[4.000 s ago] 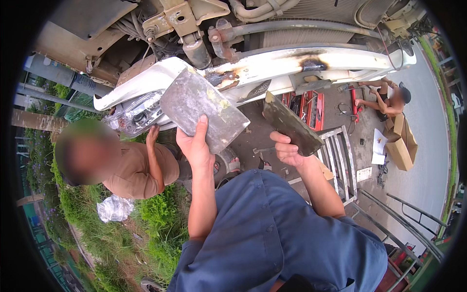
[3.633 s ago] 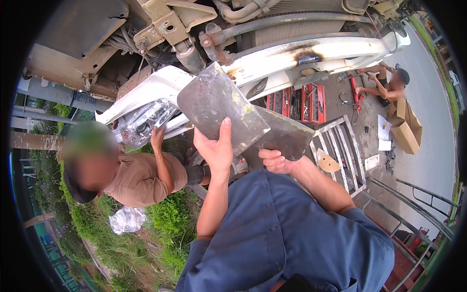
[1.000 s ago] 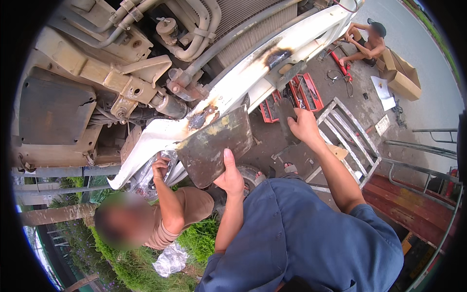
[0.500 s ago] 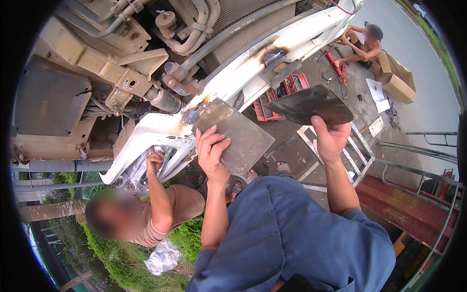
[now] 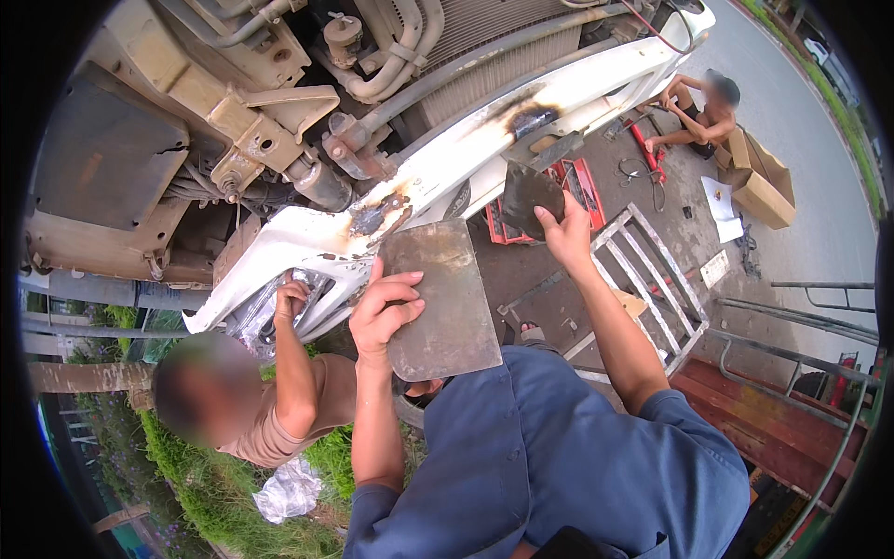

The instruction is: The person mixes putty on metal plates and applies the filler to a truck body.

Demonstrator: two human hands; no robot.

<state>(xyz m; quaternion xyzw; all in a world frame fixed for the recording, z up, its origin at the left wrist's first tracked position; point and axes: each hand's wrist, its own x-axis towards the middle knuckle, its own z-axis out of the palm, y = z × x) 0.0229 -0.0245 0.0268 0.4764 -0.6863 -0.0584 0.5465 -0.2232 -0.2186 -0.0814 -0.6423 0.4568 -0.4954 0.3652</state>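
Observation:
My left hand (image 5: 380,321) grips a flat grey-brown metal plate (image 5: 447,293) with rounded corners by its left edge, fingers lying across its face. Farther right and forward, my right hand (image 5: 567,233) pinches a smaller-looking dark plate (image 5: 529,194) by its near edge; this one is tilted. Beyond both hands runs a white vehicle bumper (image 5: 430,177), with a scorched, flaking patch (image 5: 377,216) close to the left plate. A second charred spot (image 5: 533,119) sits farther along, past the dark plate.
A person in a brown shirt (image 5: 317,401) reaches under the bumper at left. Behind the dark plate is a red toolbox (image 5: 585,191). A white metal frame (image 5: 652,279) lies at right. Another person (image 5: 708,121) crouches near a cardboard box (image 5: 759,177); metal rails (image 5: 819,349) stand far right.
The dark plate and my right hand have moved left and forward, and the plate has turned. The left plate has swung more upright, with my left hand shifting slightly left.

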